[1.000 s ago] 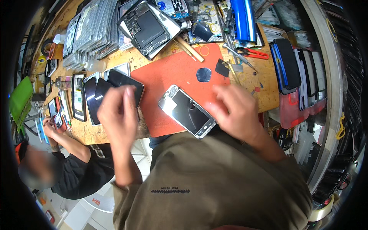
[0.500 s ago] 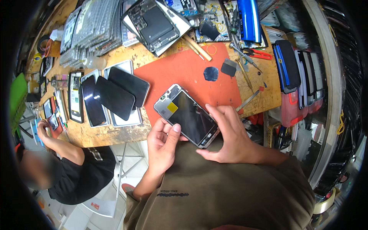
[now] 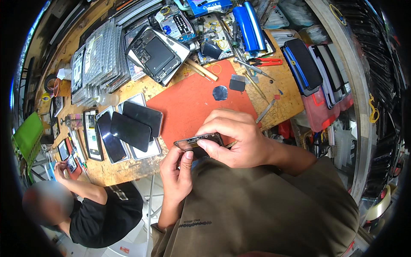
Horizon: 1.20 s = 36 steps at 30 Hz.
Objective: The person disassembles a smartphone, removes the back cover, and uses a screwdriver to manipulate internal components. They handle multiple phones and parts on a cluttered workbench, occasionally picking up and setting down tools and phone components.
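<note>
Phone panel [image 3: 194, 144] looks thin, dark and nearly edge-on.

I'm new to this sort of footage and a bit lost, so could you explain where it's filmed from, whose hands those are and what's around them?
There's no machine: these are a person's own left hand and right hand. The wide camera sits on their head, looking down, so straight edges look bent. Both hands hold a phone part, tilted nearly edge-on. On the wooden table lies an orange mat, with dark screens to its left. Another person's hand shows farther left.
</note>
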### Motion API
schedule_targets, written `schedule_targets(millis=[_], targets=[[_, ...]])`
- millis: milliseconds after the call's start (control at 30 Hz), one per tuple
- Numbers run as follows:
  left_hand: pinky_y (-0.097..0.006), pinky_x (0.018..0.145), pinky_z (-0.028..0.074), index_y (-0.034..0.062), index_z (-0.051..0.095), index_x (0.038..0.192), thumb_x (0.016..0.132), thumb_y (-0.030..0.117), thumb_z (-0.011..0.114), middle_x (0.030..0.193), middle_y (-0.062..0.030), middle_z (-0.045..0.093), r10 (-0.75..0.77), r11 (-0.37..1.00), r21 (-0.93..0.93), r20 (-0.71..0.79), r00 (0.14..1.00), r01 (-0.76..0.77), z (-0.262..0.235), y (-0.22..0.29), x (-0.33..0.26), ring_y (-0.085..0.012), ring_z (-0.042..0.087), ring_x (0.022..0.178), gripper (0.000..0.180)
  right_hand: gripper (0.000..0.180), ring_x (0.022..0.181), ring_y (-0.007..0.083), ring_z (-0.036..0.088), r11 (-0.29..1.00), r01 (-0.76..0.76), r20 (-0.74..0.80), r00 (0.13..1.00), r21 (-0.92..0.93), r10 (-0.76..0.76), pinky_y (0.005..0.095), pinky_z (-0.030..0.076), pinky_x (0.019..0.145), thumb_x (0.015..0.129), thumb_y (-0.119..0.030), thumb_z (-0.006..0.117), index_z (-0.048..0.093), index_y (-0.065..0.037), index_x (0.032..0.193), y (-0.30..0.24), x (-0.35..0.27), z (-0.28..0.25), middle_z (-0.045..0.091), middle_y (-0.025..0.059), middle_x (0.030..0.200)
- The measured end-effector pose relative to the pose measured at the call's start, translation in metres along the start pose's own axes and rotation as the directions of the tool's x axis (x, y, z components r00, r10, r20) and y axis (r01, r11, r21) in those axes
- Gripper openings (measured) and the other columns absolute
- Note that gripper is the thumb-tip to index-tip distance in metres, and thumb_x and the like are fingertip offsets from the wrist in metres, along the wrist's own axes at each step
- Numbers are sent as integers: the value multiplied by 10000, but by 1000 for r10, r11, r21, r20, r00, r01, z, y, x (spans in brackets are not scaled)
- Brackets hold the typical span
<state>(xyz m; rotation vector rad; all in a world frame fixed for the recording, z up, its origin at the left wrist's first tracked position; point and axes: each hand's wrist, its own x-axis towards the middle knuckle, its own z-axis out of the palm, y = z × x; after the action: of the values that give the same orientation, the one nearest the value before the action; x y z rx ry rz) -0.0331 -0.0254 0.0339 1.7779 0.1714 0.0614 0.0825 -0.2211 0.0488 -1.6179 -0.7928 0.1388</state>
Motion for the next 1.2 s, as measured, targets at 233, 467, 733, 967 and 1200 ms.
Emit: schedule_targets(millis=[233, 467, 733, 967, 1200], targets=[[-325, 774, 549, -33, 720, 1078, 1083, 76, 654, 936, -123, 757, 49, 992, 124, -97, 994, -36, 3, -5, -2, -194, 719, 845, 127, 155, 731, 272, 655, 985, 172, -104, 980, 16, -169, 401, 497, 642, 853, -1, 817, 737, -36, 981, 4, 2, 3, 680, 79, 861], [-335, 842, 571, -35, 747, 1120, 1087, 68, 642, 1027, -140, 784, 39, 995, 93, -19, 999, -37, 4, 7, 9, -228, 756, 928, 151, 181, 760, 256, 664, 976, 211, -114, 969, -59, -217, 398, 481, 703, 823, -7, 839, 755, -56, 976, -1, -3, -5, 703, 63, 876], [-372, 933, 592, -40, 730, 1194, 1062, 64, 672, 1183, -187, 770, 165, 985, 48, 5, 986, -165, 4, 6, 19, -257, 755, 1031, 178, 294, 762, 226, 696, 924, 344, -111, 924, -168, -365, 368, 484, 719, 758, 18, 856, 800, -45, 1040, -1, -6, -8, 763, 54, 950], [-421, 1060, 518, -38, 659, 1257, 946, 51, 772, 1234, -198, 684, 275, 952, -145, 25, 961, -269, 3, 21, 22, -304, 655, 1222, 343, 239, 775, 199, 665, 925, 322, -131, 927, -202, -351, 366, 449, 731, 802, -60, 871, 783, -78, 1023, -2, -5, -6, 723, 23, 913], [-410, 1017, 489, 12, 631, 1097, 975, 92, 778, 1107, -136, 627, 268, 904, -344, -5, 963, -253, 21, 26, 32, -249, 599, 1077, 207, 238, 754, 202, 667, 920, 330, -170, 915, -211, -367, 364, 452, 728, 798, -59, 871, 778, -70, 1017, -2, -5, -3, 724, 20, 907]])
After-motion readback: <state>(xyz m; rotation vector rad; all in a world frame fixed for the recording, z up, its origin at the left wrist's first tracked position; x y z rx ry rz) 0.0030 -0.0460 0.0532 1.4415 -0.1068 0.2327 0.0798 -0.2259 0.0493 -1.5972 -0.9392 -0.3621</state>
